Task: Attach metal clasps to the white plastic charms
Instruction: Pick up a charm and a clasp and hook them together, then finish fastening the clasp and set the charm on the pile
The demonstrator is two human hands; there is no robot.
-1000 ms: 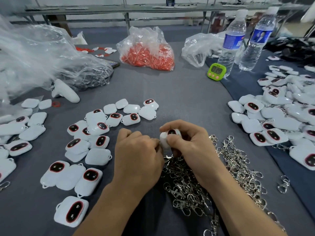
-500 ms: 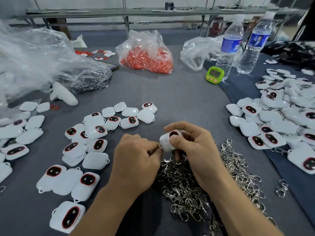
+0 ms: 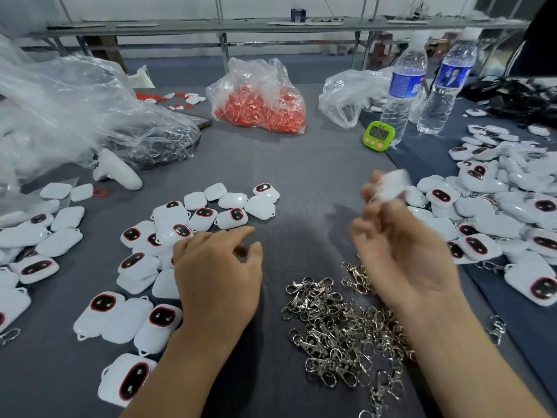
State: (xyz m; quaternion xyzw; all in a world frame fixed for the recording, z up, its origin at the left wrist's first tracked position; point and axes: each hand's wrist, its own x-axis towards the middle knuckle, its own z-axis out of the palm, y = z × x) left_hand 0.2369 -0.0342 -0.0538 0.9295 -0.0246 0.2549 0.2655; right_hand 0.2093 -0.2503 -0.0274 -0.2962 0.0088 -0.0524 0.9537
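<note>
Dozens left to do, by the look of it. Spread across a grey desk (image 3: 301,182), with a big clear bag (image 3: 75,116) slumped at the far left. Heaped at the right: a pile of charms (image 3: 494,218), metal showing among several, so probably the finished lot. Scattered at the left: loose charms (image 3: 114,318) with bare loops, awaiting hardware. Lying at the front, between the forearms: a tangle of clasps (image 3: 337,336). Hovering low over the loose charms: left hand (image 3: 217,276), fingers relaxed and spread, holding nothing. Raised toward the right pile: right hand (image 3: 401,254), fingers curled, pinching one white charm (image 3: 391,182) at the tips; too blurred to tell whether a clasp hangs from it. Reads as the changeover between pieces, one charm bound for the pile and another about to be chosen. Calls next for setting that charm down at the right, picking a bare one from the left with its loop turned outward, then teasing a single clasp out of the tangle without dragging its neighbours along.
</note>
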